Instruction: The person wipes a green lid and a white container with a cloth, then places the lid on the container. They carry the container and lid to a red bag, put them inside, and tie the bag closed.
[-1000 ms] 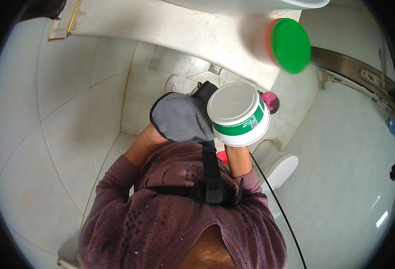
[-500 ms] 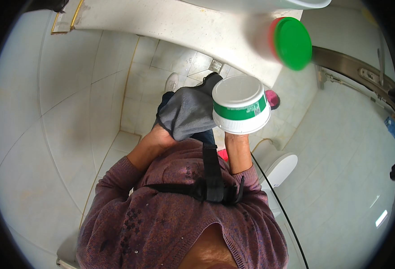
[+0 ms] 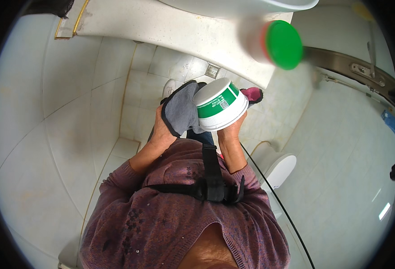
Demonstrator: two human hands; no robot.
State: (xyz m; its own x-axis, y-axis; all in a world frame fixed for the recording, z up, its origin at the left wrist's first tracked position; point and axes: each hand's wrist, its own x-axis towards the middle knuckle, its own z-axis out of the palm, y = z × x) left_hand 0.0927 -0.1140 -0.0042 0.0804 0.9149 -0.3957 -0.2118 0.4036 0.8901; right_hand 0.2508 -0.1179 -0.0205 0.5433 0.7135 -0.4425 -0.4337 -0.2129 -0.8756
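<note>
A grey cloth with dark edging point(image 3: 180, 110) is bunched in my left hand point(image 3: 162, 129), whose fingers are closed and partly covered by it. The cloth lies against the side of a white plastic tub with a green band point(image 3: 220, 107). My right hand point(image 3: 234, 129) holds this tub from below. It is upside down, its flat base turned up and tilted left, its wide rim toward me. My right fingers are hidden behind the tub, so I cannot tell whether they are inside it.
A red container with a green lid point(image 3: 284, 45) stands on the white countertop point(image 3: 161, 33), beside a pale basin point(image 3: 251, 5). A white toilet point(image 3: 280, 172) is at the right, with a black cable point(image 3: 273, 204) near it. A floor drain point(image 3: 212, 71) lies below the counter.
My left hand has risen with the cloth and brought it against the tub's side. The tub has tilted left and shifted slightly left in my right hand.
</note>
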